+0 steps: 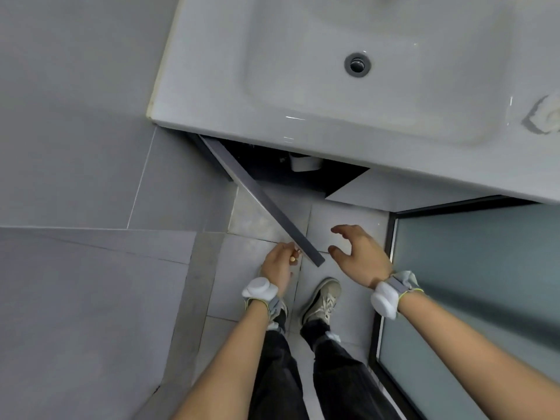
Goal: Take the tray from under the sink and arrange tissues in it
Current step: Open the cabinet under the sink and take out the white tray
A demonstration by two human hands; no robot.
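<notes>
A white sink (212,86) fills the top of the view, seen from above. Below it the grey cabinet door (260,201) stands swung open towards me, its top edge running diagonally. My left hand (277,265) pinches the small brass knob (293,259) at the door's free end. My right hand (360,253) hovers just right of the door's end with fingers spread, holding nothing. The cabinet opening (272,165) is dark; a white pipe part (304,163) shows inside. No tray or tissues are visible.
A frosted glass shower panel (472,298) with a black frame stands close on the right. Grey tiled wall lies to the left. My feet in grey sneakers (322,298) stand on the pale floor tiles. A crumpled whitish thing (545,116) lies on the sink's right edge.
</notes>
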